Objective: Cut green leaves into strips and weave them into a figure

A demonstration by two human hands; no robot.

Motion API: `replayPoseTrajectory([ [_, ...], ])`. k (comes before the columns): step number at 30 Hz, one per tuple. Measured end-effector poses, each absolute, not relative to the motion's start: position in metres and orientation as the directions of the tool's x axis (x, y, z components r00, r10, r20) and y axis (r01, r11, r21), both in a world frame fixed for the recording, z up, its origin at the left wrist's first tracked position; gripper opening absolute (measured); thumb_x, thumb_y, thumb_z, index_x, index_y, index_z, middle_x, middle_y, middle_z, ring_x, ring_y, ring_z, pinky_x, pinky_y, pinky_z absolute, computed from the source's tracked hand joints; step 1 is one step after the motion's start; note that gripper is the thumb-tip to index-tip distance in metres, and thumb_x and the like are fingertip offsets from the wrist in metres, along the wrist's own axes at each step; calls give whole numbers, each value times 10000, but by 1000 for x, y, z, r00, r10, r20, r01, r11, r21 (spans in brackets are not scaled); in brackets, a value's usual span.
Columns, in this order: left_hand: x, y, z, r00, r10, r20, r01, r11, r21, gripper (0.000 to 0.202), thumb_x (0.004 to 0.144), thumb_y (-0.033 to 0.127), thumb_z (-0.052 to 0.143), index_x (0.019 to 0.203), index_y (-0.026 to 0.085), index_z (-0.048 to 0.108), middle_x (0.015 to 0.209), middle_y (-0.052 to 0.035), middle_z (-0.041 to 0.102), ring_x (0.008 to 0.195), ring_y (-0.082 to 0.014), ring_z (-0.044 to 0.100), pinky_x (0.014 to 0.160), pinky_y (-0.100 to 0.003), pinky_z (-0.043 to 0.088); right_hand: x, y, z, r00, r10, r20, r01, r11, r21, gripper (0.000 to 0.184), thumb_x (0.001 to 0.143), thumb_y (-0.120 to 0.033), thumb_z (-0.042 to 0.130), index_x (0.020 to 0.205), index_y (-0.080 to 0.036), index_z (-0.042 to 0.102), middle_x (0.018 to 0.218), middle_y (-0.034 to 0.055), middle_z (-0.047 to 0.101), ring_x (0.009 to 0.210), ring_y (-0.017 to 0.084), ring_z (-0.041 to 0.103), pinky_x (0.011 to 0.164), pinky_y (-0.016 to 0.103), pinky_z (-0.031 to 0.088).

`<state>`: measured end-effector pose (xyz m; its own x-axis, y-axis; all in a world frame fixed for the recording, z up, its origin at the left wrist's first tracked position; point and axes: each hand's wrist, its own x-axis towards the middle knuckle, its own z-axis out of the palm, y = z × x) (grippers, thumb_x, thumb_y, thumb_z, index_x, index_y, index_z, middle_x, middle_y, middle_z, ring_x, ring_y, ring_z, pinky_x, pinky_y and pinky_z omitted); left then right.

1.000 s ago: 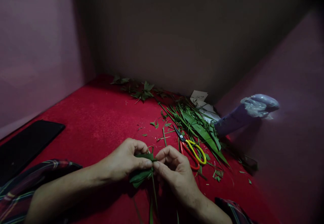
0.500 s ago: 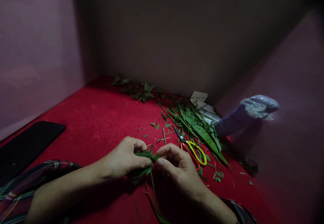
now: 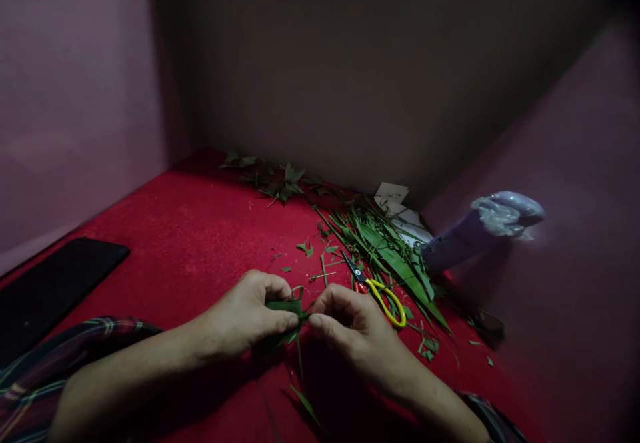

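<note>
Between my hands is a small folded bundle of long green leaves (image 3: pixel 286 305), with a thin strand hanging down from it. My left hand (image 3: pixel 253 309) pinches the bundle from the left, thumb on top. At its right end, the thumb and fingertips of my right hand (image 3: pixel 345 319) are closed on a leaf end; how much they hold is hidden. Just beyond my right hand lie scissors (image 3: pixel 377 289) with black blades, one yellow handle loop and a red one mostly covered by the hand. A loose leaf tip (image 3: pixel 306 404) shows below.
A heap of long green leaves (image 3: pixel 395 256) lies right of centre, with leafy sprigs (image 3: pixel 285 183) along the back wall. White paper cards (image 3: pixel 393 194) and a purple container topped with clear plastic (image 3: pixel 460 236) stand behind. A black flat phone-like slab (image 3: pixel 60 289) lies left on the red surface (image 3: pixel 190 223).
The leaf end at my right fingertips has been turned down and now shows less. My right hand has shifted slightly, covering more of the red scissor handle. My left hand keeps its pinch.
</note>
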<state>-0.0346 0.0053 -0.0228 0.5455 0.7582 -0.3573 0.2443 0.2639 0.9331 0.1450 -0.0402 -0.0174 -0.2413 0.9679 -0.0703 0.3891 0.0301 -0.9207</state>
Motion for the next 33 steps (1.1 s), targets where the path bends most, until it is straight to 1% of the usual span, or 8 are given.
replayPoseTrajectory([
  [3,-35,5,-21,568,737,-366,233,283,931,167,630,258,631,606,132,524,440,47,492,374,-71,436,372,-186,331,148,-40,-10,-333,943,-5,529,183,-829,88,813,-146,548,729,-168,545,651,-38,525,610,87,460,576,195,354],
  [8,-35,3,-17,590,714,-377,235,295,926,174,624,261,635,594,135,520,424,53,484,366,-66,422,370,-183,321,150,-37,-3,-427,903,52,641,342,-687,114,832,-111,521,737,-173,527,665,-34,552,608,85,490,581,190,341],
  [15,-36,4,-16,602,674,-428,284,320,904,160,628,267,629,616,139,533,440,40,520,353,-70,423,360,-188,315,154,-36,-5,-571,808,145,693,569,-443,155,813,-36,432,784,-163,515,689,0,533,588,104,455,558,215,307],
  [18,-37,4,-15,609,665,-431,296,314,902,139,632,252,620,628,137,544,455,37,531,361,-70,431,365,-185,318,155,-35,-7,-594,783,188,710,619,-337,173,809,-40,409,770,-162,525,674,8,521,573,115,437,536,232,281],
  [21,-36,4,-14,608,667,-431,297,313,902,123,628,236,616,622,138,542,454,45,522,365,-67,429,369,-183,323,155,-35,-11,-589,779,215,723,627,-291,176,806,-46,404,765,-161,530,666,14,517,574,125,433,535,246,276],
  [25,-36,4,-13,594,680,-430,296,313,903,132,624,223,618,594,144,517,427,61,489,354,-59,408,357,-176,308,155,-36,-17,-560,798,220,725,601,-335,144,812,-65,427,766,-158,528,677,18,533,595,130,461,550,250,297],
  [29,-36,4,-14,595,674,-438,265,349,899,150,615,240,633,606,144,519,417,57,497,351,-68,426,360,-184,326,154,-37,-16,-510,829,229,638,543,-546,95,843,-106,476,809,-173,534,720,5,574,653,117,516,607,223,356],
  [33,-36,5,-12,576,701,-420,259,331,907,188,598,272,656,600,145,518,417,44,517,350,-82,454,361,-189,317,153,-38,-7,-446,879,168,522,407,-749,84,825,-110,526,859,-186,538,741,-12,597,659,98,536,605,189,393],
])
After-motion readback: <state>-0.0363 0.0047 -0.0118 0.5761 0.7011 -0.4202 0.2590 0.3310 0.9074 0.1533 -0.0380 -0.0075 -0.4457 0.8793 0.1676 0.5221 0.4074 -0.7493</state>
